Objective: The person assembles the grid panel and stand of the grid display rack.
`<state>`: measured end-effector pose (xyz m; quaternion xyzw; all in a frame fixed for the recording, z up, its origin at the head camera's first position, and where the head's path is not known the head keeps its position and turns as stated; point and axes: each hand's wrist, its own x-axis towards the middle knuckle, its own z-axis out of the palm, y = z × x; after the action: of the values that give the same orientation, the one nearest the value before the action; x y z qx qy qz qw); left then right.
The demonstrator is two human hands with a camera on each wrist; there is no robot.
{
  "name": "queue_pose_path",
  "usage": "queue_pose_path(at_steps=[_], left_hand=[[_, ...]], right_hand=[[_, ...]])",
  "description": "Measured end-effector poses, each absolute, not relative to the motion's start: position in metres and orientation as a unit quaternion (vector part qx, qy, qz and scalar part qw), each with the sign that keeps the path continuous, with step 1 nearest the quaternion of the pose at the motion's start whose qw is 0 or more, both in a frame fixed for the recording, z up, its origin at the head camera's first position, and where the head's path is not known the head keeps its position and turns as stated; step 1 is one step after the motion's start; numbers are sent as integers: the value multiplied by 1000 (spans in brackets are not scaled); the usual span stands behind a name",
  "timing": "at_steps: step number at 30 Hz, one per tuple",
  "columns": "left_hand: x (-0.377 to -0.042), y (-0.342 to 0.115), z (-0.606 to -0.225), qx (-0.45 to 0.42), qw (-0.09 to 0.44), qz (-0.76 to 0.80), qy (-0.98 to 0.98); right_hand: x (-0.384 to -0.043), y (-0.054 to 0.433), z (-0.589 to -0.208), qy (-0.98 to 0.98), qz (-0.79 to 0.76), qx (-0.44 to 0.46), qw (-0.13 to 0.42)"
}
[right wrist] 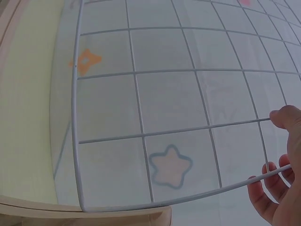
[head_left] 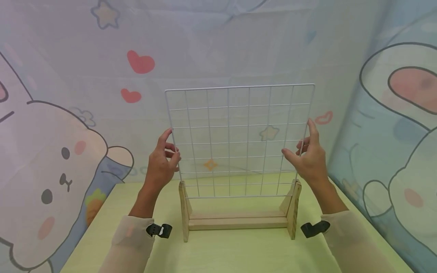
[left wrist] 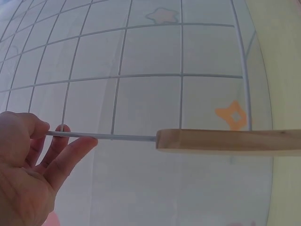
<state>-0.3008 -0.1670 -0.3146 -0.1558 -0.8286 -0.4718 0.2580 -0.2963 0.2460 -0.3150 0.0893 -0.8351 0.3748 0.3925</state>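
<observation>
A white wire grid panel (head_left: 228, 142) stands upright between the two side boards of a light wooden stand (head_left: 238, 223). Its side wires meet the tops of these boards, and its bottom wire hangs above the crossbar. My left hand (head_left: 160, 167) grips the left edge wire above the stand; in the left wrist view the thumb lies along this wire with fingers behind it. On the other side, my right hand (head_left: 312, 161) holds the right edge wire, fingertips curled around it and the thumb on an inner wire, as the right wrist view shows.
The stand rests on a pale yellow-green table (head_left: 218, 252). Behind it hangs a cloth backdrop (head_left: 218, 49) printed with hearts, stars and cartoon rabbits, and it continues along the right side. Black straps (head_left: 159, 230) circle both sleeves near the wrists.
</observation>
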Motion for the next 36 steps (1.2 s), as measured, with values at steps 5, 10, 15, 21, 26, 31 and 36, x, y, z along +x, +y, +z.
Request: queue_pose_path(at_steps=[5,10,15,21,26,31,36], left_hand=[[-300,-167,-314,-157,255,-473,-828],[-300,-167,-315,-162,250,-476,-828],[-299,-168,-317,-162,246,-476,-829],[-301,-170,-321,-163,249,-465,-834],[-302,-171,-326,-161,244,-462,-837],[-301,-172,-331,-162,242,-462,-838],[-302,-171,-336,-166,245,-460,-837]], right_hand=[[-297,245,-316,-834,372,87,397],[-297,243,-317,-837,368,75,398],[-295,242,-321,-842,366,66,390],[-295,240,-325,-844,360,65,392],[-295,238,-330,-847,354,61,392],[-294,238,-336,-847,356,60,389],[-294,240,-341,-846,359,63,390]])
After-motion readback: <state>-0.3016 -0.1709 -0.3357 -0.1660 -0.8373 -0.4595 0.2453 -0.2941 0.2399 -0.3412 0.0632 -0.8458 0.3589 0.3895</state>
